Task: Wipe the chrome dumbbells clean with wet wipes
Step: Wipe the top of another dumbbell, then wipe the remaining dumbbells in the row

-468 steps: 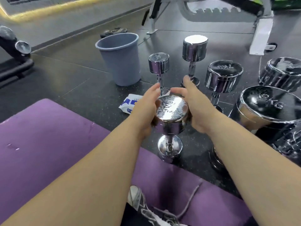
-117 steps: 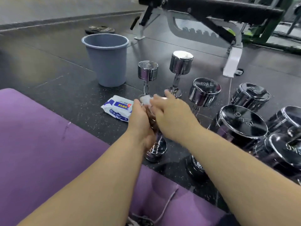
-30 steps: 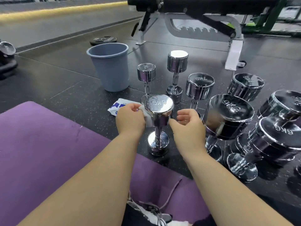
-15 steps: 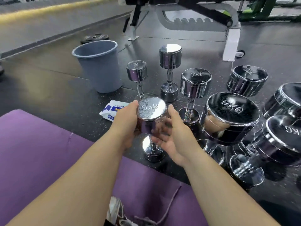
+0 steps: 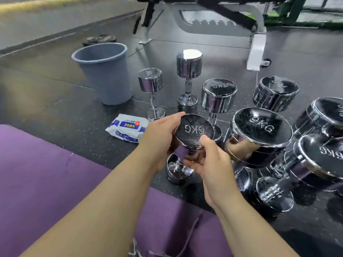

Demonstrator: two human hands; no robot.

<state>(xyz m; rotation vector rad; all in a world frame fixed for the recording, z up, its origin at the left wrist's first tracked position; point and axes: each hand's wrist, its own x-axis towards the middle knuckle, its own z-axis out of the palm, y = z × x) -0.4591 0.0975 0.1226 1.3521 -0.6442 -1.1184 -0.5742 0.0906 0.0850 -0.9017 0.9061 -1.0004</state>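
Chrome 6KG dumbbell (image 5: 194,131) stands on end on the black floor (image 5: 55,115), at the edge of the purple mat (image 5: 46,173). The left hand (image 5: 159,138) curls round its top head from nine o'clock. The right hand (image 5: 209,164) clasps the same head from five o'clock, thumb on the face. The wet-wipe pack (image 5: 128,129) lies at ten o'clock, the grey bin (image 5: 105,75) at eleven, and a 9KG dumbbell (image 5: 261,127) just beside at three.

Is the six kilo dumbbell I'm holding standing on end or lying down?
On end: 6KG dumbbell, marked head up between left hand and right hand, other head below.
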